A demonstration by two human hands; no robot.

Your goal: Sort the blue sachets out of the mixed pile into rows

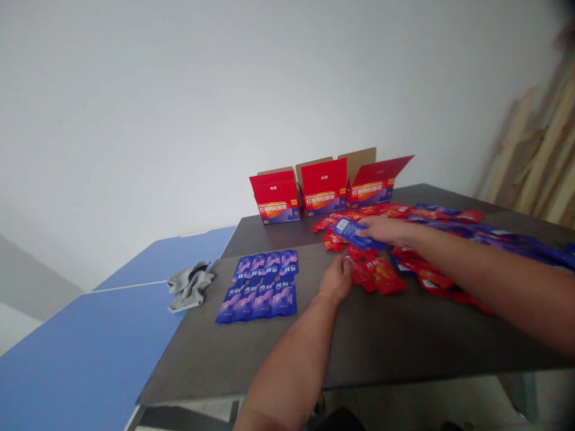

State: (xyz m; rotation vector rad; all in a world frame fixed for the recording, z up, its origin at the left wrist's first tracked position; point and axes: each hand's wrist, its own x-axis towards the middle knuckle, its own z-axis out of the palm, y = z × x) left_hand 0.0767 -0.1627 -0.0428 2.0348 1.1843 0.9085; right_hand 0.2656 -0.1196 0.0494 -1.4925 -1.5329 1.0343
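The right hand [381, 229] was clamped on one end of a blue sachet [354, 233], whose long axis ran leftward and slightly away from the grip, above a scatter of red sachets [380, 276]. The left hand [336, 279], loosely curled and gripping nothing visible, lay just below the sachet's free end and beside the red sachets. That free end pointed roughly toward the red cartons [323, 185].

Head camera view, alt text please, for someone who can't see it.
A person's right hand holds a blue sachet above scattered red sachets on a dark table, with the left hand beside them. Two neat rows of blue sachets lie nearby, with three open red cartons behind.
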